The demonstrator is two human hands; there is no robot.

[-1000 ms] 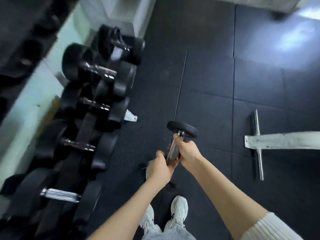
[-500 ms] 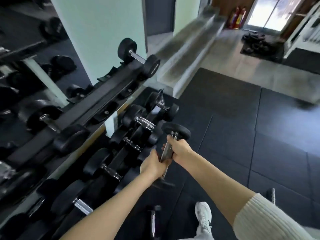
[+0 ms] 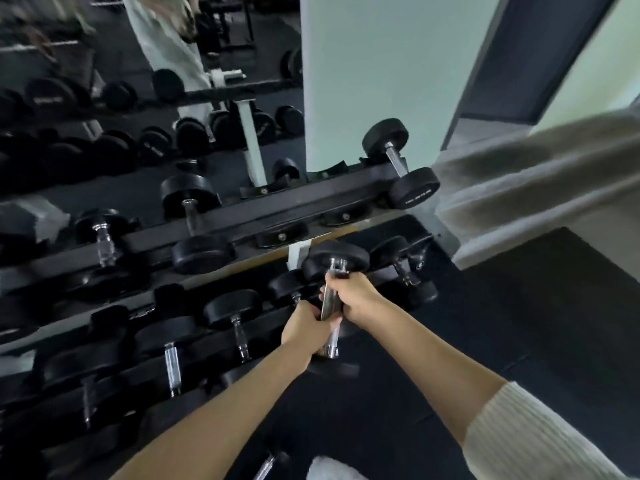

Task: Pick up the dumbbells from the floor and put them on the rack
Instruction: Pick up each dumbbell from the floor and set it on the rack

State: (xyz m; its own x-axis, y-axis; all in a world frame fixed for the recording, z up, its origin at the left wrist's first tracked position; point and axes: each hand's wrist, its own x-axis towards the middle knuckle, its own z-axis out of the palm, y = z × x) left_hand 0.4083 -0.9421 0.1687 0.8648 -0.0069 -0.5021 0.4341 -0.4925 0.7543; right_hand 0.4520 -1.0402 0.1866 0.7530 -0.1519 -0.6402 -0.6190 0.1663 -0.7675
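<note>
I carry a black dumbbell (image 3: 337,259) with a chrome handle, held nearly upright in the air in front of the rack. My right hand (image 3: 355,296) grips the upper part of the handle, just under the top head. My left hand (image 3: 304,325) grips the handle lower down. The bottom head is mostly hidden behind my left wrist. The black two-tier rack (image 3: 239,218) runs from lower left to upper right, with several dumbbells on both tiers. Empty saddles (image 3: 282,235) show on the upper tier just above my hands.
A second dumbbell (image 3: 272,462) lies on the black rubber floor near my white shoe (image 3: 332,469). A mirror behind the rack reflects more weights and a person. A pale green pillar (image 3: 374,81) and grey steps (image 3: 519,188) stand to the right.
My view has swung up from the floor to the rack. Both hands have carried the dumbbell closer to the rack, under the empty saddles of the upper tier.
</note>
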